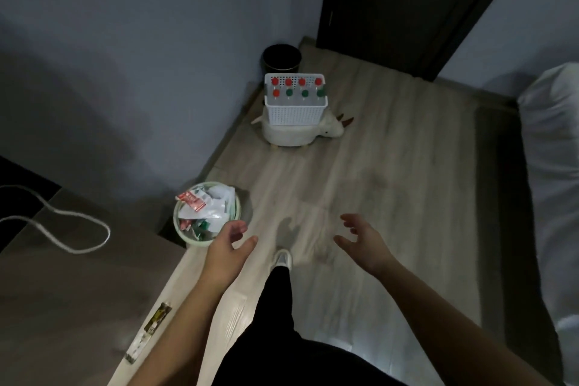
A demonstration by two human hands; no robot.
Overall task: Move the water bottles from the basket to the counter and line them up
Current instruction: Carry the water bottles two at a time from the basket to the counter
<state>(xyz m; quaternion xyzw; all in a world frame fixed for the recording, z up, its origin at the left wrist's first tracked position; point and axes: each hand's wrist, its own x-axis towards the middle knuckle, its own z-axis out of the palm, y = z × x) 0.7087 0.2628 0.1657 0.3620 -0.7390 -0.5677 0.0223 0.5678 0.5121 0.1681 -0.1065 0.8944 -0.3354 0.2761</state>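
Note:
A white perforated basket (295,111) stands on a small white animal-shaped stool (291,134) by the far wall. Several water bottles (288,82) with red and green caps stand upright inside it in two rows. My left hand (230,243) and my right hand (360,238) are both held out in front of me, fingers loosely spread, holding nothing, well short of the basket. The brown counter (62,291) runs along my left side.
A pale green bin (185,236) full of wrappers sits on the floor beside the counter's end. A black bin (282,57) stands in the corner behind the basket. A white cable (78,216) and a packet (150,332) lie on the counter. A white bed (551,166) is at right, a dark door (391,9) ahead.

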